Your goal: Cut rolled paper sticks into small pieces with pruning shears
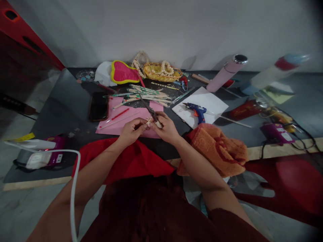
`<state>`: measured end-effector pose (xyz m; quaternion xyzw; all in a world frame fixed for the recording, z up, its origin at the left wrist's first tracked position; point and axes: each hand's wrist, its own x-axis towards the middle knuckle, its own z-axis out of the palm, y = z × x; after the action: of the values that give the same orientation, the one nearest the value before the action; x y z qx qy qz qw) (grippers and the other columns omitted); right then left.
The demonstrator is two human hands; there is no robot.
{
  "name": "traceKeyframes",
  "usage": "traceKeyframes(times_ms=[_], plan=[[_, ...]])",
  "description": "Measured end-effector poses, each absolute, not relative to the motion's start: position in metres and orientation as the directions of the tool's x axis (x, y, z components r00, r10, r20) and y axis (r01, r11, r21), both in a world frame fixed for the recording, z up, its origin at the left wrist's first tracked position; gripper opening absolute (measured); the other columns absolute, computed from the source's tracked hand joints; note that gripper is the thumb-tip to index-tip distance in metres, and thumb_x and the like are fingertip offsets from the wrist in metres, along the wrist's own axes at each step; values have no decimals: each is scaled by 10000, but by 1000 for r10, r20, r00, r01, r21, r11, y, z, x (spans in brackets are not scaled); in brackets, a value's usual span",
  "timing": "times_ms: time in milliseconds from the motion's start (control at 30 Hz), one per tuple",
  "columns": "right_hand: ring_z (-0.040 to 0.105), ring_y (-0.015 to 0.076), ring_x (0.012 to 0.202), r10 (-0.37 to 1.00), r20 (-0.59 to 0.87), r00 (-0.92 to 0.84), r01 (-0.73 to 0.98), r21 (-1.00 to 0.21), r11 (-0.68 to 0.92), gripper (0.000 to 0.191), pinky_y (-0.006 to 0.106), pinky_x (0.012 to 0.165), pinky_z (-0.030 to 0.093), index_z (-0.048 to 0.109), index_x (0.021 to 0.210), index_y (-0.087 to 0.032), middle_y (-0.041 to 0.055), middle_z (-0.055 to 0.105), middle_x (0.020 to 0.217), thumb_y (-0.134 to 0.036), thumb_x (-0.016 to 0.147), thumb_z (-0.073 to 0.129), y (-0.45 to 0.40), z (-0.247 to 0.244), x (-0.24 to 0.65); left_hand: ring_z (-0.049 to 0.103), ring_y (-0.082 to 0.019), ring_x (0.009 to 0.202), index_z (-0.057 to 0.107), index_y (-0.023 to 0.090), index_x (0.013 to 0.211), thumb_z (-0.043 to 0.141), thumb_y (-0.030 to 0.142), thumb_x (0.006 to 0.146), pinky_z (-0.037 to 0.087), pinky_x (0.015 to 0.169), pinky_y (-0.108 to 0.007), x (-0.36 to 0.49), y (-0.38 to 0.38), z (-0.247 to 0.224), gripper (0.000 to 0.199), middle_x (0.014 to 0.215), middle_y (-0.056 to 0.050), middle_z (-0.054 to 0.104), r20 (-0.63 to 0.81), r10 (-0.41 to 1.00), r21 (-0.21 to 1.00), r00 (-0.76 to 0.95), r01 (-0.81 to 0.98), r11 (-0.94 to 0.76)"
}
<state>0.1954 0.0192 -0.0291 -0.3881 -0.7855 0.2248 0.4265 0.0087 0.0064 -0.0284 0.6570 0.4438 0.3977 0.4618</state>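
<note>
Above the front edge of a pink sheet, my two hands meet. My right hand is closed around a pair of scissors, whose dark blades point up and away to the left. Small pale stick-like pieces are pinched in the fingers of my left hand, right beside the scissors. The fingers partly hide these pieces, so their exact kind is unclear. Just beyond lies a pile of paper-wrapped wooden sticks. Two thin red-tipped sticks, one a red stick, rest on the pink sheet.
A phone lies left. Behind are a pink-and-yellow mirror-shaped piece and a yellow basket. A blue glue gun rests on a white board. Right stand a pink flask and an orange towel. A white cable crosses my left arm.
</note>
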Motion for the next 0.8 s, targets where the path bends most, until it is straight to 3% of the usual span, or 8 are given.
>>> traceKeyframes(times_ms=[267,800], plan=[[572,208,1069,794,510,-330,417,-677,607,188,377,917,496,613,920,-204,102,597,1050,-377,879,554,19,-29,194,679,-147,759,643,174,854,566,320,852,541,725,-273,10,5,-29,165,808,-45,714,135,954,952,267,231,-200],[575,203,1060,808,486,-333,428,-686,589,177,386,911,499,599,906,-211,103,589,1068,-379,879,551,19,-32,194,663,-132,726,640,161,830,567,296,847,517,696,-246,11,5,-25,155,777,-31,707,161,948,942,275,245,-231]])
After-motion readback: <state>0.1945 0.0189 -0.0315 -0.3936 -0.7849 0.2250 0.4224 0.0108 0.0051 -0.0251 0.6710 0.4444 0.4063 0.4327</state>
